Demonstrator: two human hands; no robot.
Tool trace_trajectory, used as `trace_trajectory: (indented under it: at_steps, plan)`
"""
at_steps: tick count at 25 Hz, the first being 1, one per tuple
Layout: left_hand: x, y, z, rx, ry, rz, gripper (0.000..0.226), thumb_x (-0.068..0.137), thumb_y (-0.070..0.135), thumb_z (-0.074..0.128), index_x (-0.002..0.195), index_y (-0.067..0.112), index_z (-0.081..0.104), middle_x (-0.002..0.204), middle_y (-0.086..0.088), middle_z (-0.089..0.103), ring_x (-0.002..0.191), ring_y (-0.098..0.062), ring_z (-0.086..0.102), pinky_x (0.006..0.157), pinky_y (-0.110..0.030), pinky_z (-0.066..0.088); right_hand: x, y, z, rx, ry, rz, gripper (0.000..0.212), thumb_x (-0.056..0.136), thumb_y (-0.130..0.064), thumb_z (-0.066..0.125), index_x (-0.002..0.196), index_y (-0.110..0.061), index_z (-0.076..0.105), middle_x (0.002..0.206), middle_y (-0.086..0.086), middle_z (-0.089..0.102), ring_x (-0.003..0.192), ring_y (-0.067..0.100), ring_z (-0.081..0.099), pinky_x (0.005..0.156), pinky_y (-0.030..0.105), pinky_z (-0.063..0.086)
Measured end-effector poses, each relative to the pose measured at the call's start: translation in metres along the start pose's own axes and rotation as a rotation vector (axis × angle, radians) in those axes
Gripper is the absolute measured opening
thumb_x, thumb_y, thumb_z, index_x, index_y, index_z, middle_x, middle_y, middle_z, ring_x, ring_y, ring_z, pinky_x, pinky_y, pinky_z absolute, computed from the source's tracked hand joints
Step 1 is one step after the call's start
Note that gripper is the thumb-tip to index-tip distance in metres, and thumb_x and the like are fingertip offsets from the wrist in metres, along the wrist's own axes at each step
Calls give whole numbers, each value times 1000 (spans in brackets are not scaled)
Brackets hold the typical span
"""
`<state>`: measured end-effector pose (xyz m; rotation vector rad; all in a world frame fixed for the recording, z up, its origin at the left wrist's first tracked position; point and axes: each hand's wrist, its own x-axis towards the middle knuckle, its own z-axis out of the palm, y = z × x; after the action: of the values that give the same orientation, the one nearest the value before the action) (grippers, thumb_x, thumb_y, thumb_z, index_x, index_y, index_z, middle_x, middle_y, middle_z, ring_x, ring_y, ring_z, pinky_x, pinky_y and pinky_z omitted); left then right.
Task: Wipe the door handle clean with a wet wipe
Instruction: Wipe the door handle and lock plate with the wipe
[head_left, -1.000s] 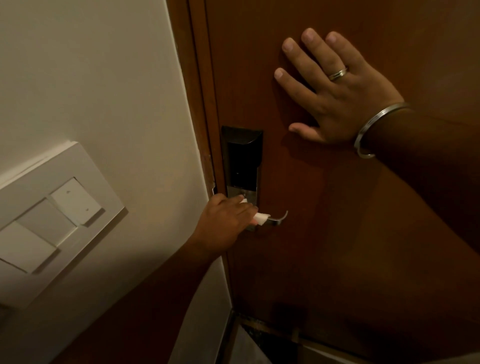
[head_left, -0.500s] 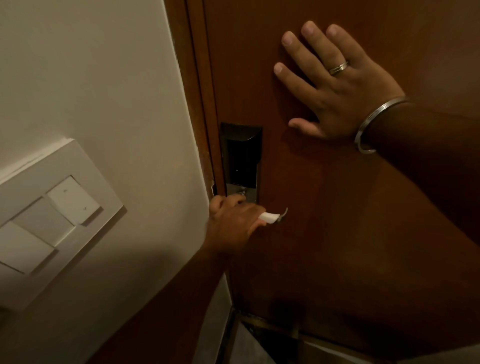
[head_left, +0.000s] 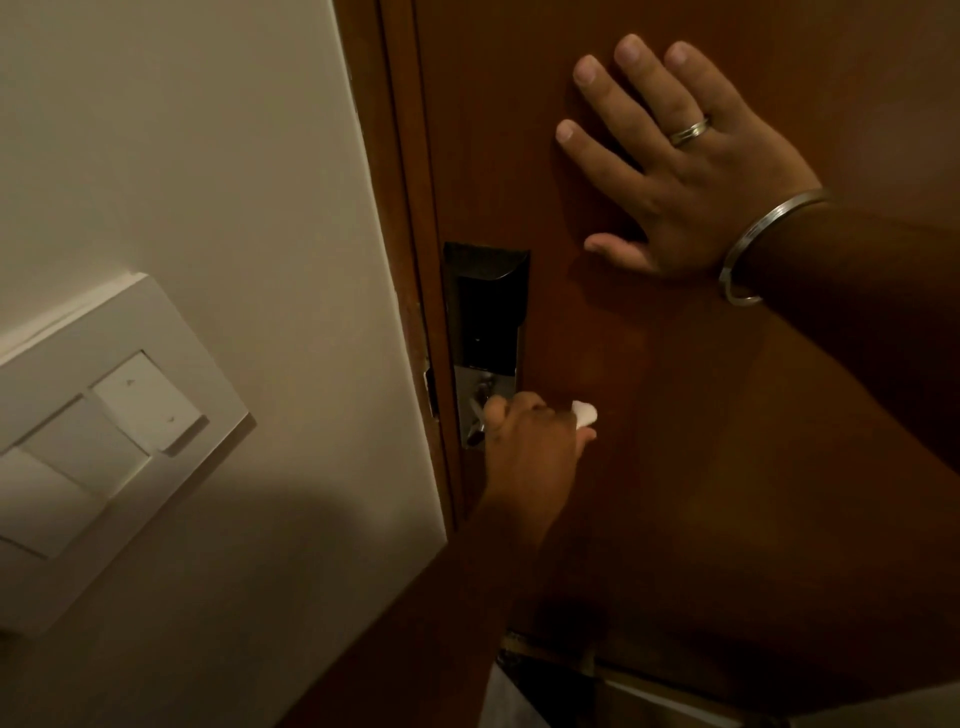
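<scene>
1. The silver metal door handle (head_left: 475, 415) sits at the lower end of a tall dark lock plate (head_left: 485, 332), close to the left edge of the brown wooden door (head_left: 649, 467); only its shiny base beside the knuckles shows.
2. The lever's long axis runs sideways, away from the door's left edge toward its middle – the left hand (head_left: 535, 441) covers its length.
3. That hand is curled tight around the lever, and a white wet wipe (head_left: 584, 414) bulges out past its thumb.
4. The right hand (head_left: 675, 161) lies flat on the door above the lock plate, fingers spread – a ring and a steel bangle (head_left: 758, 244) on it.
</scene>
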<state>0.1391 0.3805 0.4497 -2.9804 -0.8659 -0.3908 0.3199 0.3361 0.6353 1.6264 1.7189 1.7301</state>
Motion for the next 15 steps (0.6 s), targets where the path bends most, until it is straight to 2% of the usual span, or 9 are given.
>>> trace_trajectory:
  at_steps: [3, 5, 7, 10, 12, 13, 15]
  plan:
    - [-15, -39, 3, -28, 99, 151, 31, 90, 50, 49, 108, 26, 61, 107, 2, 68, 108, -24, 51, 88, -43, 20, -1, 1, -1, 17, -3, 4, 85, 100, -64, 25, 162, -7, 16, 166, 27, 10, 152, 47, 14, 122, 56, 10]
    - [-19, -72, 5, 17, 178, 188, 38, 90, 51, 43, 113, 26, 61, 113, 2, 68, 107, -26, 54, 86, -40, 20, -1, 0, -1, 19, -10, 5, 84, 100, -64, 25, 162, -7, 17, 165, 27, 10, 152, 47, 14, 122, 57, 10]
    - [-19, -90, 7, 20, 257, 140, 43, 90, 50, 39, 117, 23, 60, 118, 0, 67, 106, -26, 56, 86, -39, 26, -1, 0, -1, 28, -18, 5, 84, 100, -63, 24, 161, -7, 16, 166, 27, 9, 152, 47, 13, 122, 56, 9]
    - [-26, -87, 9, -58, 273, -3, 48, 93, 49, 31, 125, 20, 53, 128, -3, 61, 113, -22, 56, 86, -44, 39, -2, 0, -1, 32, -15, 7, 84, 101, -63, 22, 161, -7, 16, 166, 27, 8, 152, 47, 12, 122, 55, 4]
    - [-28, -80, 8, -137, 238, -26, 41, 96, 38, 30, 121, 17, 55, 123, -9, 63, 106, -25, 61, 83, -46, 47, -3, 0, -1, 40, -20, 13, 83, 100, -64, 21, 162, -7, 15, 166, 26, 6, 153, 46, 11, 122, 53, 0]
    - [-25, -76, 5, -205, 212, -54, 36, 97, 34, 34, 116, 16, 57, 113, -11, 66, 97, -26, 64, 79, -46, 51, -2, 0, -1, 51, -21, 12, 83, 100, -64, 21, 162, -8, 15, 166, 26, 6, 153, 46, 10, 122, 53, -1]
    - [-11, -69, -5, -444, 182, -256, 30, 96, 34, 45, 107, 13, 64, 93, -9, 69, 82, -22, 66, 72, -43, 56, -2, 0, -2, 61, -19, 16, 83, 100, -64, 22, 162, -8, 16, 166, 26, 6, 153, 46, 10, 122, 52, -1]
